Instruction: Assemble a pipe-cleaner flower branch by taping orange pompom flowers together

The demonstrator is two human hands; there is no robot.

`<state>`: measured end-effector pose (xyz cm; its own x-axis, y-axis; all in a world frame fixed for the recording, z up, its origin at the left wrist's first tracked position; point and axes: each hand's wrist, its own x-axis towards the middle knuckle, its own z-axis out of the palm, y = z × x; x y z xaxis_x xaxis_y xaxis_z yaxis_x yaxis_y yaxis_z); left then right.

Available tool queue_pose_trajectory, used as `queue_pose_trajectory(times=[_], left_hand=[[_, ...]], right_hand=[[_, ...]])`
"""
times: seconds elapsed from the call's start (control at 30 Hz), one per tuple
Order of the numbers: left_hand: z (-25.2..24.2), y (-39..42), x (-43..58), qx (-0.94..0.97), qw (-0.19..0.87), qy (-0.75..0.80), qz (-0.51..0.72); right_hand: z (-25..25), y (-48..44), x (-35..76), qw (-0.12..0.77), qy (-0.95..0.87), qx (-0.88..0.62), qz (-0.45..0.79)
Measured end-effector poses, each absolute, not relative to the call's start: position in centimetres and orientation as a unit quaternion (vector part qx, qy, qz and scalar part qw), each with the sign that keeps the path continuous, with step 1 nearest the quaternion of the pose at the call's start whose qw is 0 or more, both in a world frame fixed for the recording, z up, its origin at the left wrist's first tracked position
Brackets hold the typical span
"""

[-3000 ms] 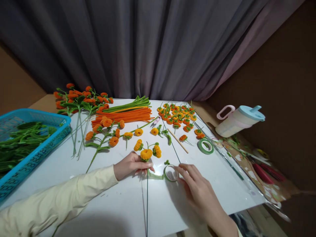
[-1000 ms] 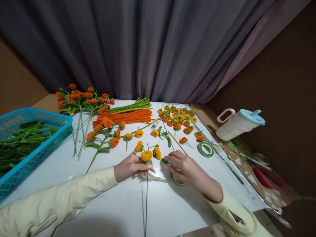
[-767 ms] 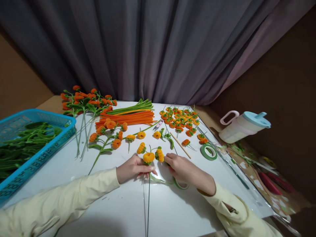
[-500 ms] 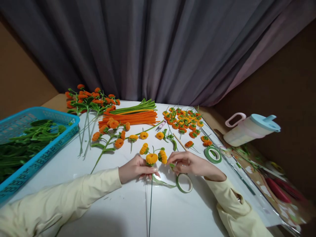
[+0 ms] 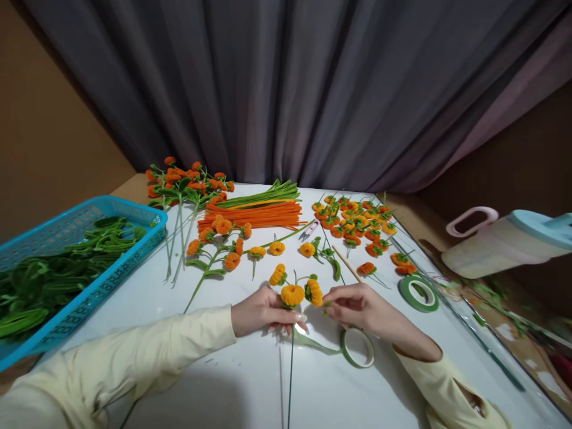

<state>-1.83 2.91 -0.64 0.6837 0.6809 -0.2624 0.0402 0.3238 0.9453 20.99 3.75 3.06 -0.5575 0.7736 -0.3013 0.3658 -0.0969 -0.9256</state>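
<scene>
My left hand [image 5: 264, 310] pinches the top of a thin green wire stem [image 5: 290, 369], just under a yellow-orange pipe-cleaner pumpkin [image 5: 292, 294]. My right hand [image 5: 360, 305] is closed in a pinch on a small green piece beside a second pumpkin [image 5: 314, 291]. A roll of green floral tape [image 5: 357, 347] lies on the white table [image 5: 214, 381] below my right wrist. A loose strip of it runs back to the stem.
A blue basket [image 5: 96, 292] of green pipe-cleaner leaves stands at the left. Orange and green pipe cleaners [image 5: 257, 213], finished flower stems [image 5: 190, 185], loose small pumpkins [image 5: 355, 220], a wooden stick [image 5: 351, 265], another tape roll [image 5: 419, 292] and a lidded jug [image 5: 504, 241] lie beyond.
My right hand let go of the tape roll and reached up to the pumpkins, pinching a small green piece. The left hand kept its hold. The view shifted left.
</scene>
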Motion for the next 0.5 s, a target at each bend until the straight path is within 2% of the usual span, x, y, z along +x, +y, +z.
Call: queue_pose_trajectory(times=[0.5], left_hand=[[-0.6,2.9,-1.9,0.54,0.74,0.352,0.195]], right_hand=[[4.3,3.4,21.1,0.165,-0.591,-0.404,0.678]])
